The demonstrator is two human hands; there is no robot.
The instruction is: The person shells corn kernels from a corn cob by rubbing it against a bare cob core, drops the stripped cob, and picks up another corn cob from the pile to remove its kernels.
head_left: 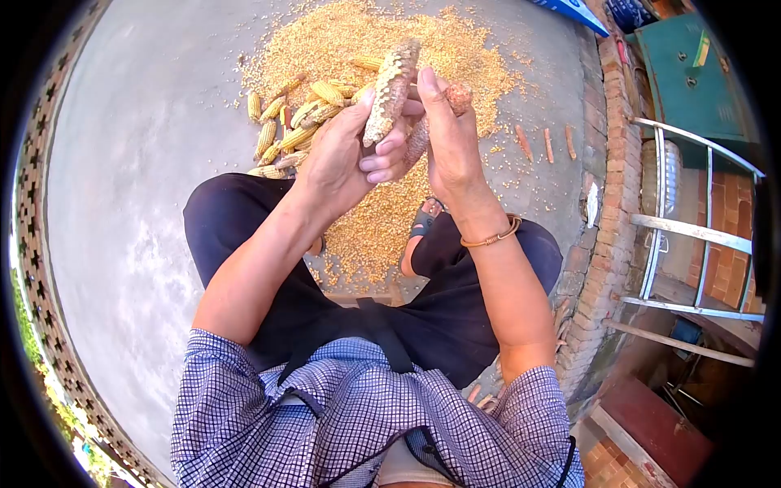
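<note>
My left hand (335, 161) is closed around a partly shelled ear of corn (394, 91), held upright and tilted. Rows of pale kernels remain on its left side, while the other side is stripped. Close against it on the right, my right hand (452, 146) grips a bare reddish corncob (460, 98), whose tip shows past the thumb; most of its length is hidden by the fingers. Below both hands, loose yellow kernels (366, 236) lie between my feet. Several unshelled ears of corn (328, 93) are heaped just beyond my left hand.
A wide spread of kernels (464, 49) covers the concrete floor (146, 163) ahead. Several stripped cobs (548, 146) lie to the right. Farther right are a low brick edge (608, 203), a metal rail frame (691, 232) and a green cabinet (679, 73).
</note>
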